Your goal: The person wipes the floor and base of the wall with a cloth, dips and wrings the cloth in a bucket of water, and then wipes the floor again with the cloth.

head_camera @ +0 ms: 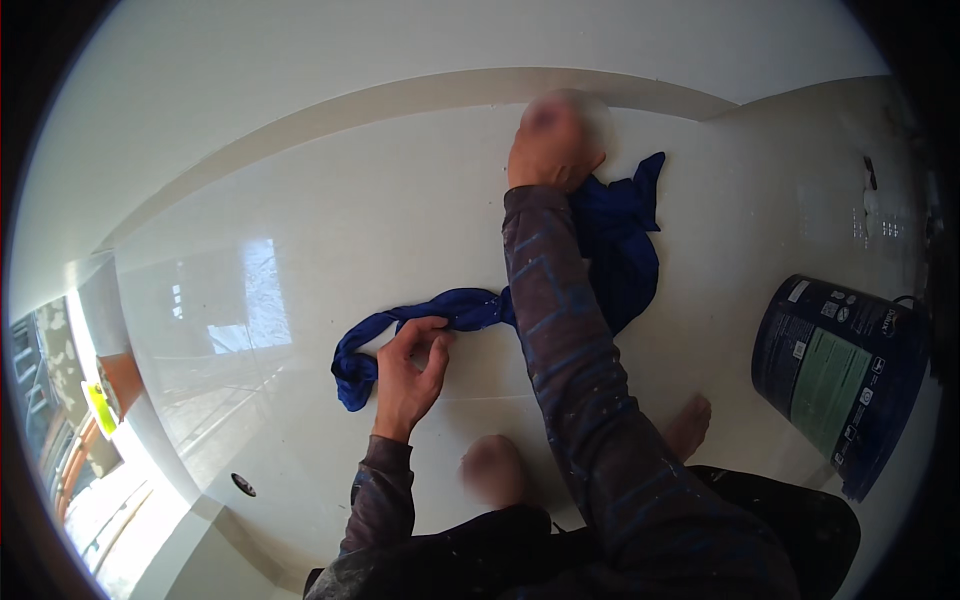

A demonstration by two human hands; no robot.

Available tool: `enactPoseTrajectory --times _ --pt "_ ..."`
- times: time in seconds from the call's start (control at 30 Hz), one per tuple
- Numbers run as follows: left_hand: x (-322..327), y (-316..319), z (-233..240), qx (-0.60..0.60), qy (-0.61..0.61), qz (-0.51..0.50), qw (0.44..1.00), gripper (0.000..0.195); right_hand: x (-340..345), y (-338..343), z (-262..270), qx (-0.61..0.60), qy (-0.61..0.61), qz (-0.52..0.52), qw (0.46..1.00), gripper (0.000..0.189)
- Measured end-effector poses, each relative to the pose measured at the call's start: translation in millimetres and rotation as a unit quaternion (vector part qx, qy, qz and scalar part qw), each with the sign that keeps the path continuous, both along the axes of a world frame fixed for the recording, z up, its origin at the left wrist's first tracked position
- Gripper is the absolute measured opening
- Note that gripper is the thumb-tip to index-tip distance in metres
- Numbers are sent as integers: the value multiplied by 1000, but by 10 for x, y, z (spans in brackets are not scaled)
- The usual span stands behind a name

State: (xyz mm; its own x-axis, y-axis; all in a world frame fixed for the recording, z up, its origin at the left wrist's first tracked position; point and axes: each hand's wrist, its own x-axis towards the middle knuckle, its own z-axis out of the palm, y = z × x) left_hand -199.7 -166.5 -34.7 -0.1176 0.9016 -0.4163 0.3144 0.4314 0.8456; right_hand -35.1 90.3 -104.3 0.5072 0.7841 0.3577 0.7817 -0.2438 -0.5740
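A twisted dark blue cloth (pixel 619 262) lies across the glossy pale floor tiles (pixel 405 202), its narrow end curling round at the left. Over that narrow stretch is my left hand (pixel 412 367), thumb and forefinger bent and slightly apart, with nothing visible between them. The fingertips overlap the cloth's edge; whether they touch it cannot be told. My right hand (pixel 551 150) reaches far forward, close to the base of the wall, just beyond the cloth's wide part. Blur covers its fingers, hiding anything they may hold. My right forearm hides the middle of the cloth.
A dark blue Dulux paint bucket (pixel 832 382) is at the right. Along the far wall runs a beige skirting strip (pixel 420 97). A small dark round fitting (pixel 244 484) sits at lower left, near a bright opening (pixel 127 517). My bare foot (pixel 688 427) shows below my right arm.
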Motion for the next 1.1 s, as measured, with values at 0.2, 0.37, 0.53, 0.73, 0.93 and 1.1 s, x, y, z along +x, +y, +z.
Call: enactPoseTrajectory --times 0.2,0.37,0.53,0.73,0.93,1.1 --pt "31 3 51 3 11 -4 1000 23 -682 -64 79 12 48 32 998 7" --pt "-17 -46 -2 9 10 -2 1000 23 -811 -126 80 24 94 159 982 8" --pt "-43 -49 3 20 2 -11 1000 23 -223 -340 300 54 358 226 905 19" --pt "-60 -67 1 23 -3 -3 1000 22 143 -422 282 9 395 261 881 26" --pt "-9 -41 39 20 -3 -5 1000 22 763 -238 371 95 398 113 905 33" --pt "-54 -77 -31 23 2 2 1000 22 824 -279 412 -55 177 216 959 52"
